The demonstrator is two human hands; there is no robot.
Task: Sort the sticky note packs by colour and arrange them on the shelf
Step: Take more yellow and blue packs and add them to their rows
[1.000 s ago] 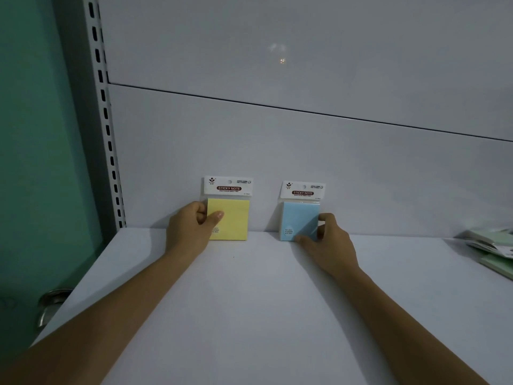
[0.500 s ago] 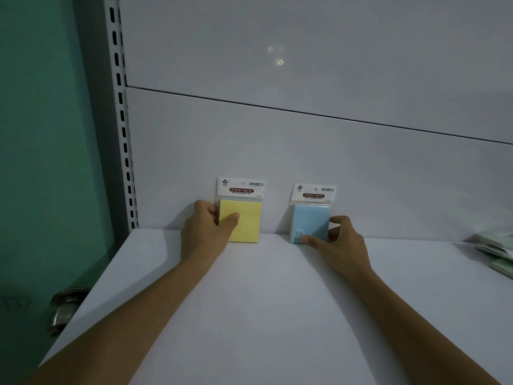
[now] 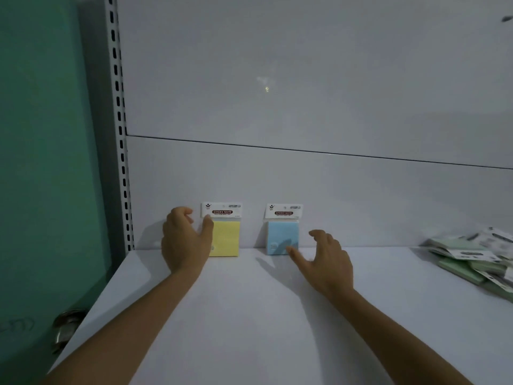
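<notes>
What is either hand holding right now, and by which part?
Nothing is gripped. The left hand lays its thumb over the yellow pack at its left edge; the right hand, spread open, has one fingertip low on the blue pack.

A yellow pack (image 3: pixel 225 237) stands upright at the back of the white shelf (image 3: pixel 249 315), topped by a white header card that reads STICKY NOTE. A matching blue pack (image 3: pixel 281 234) stands near it to the right, not touching it. Green packs (image 3: pixel 469 261) lie flat in a loose heap at the far right.
</notes>
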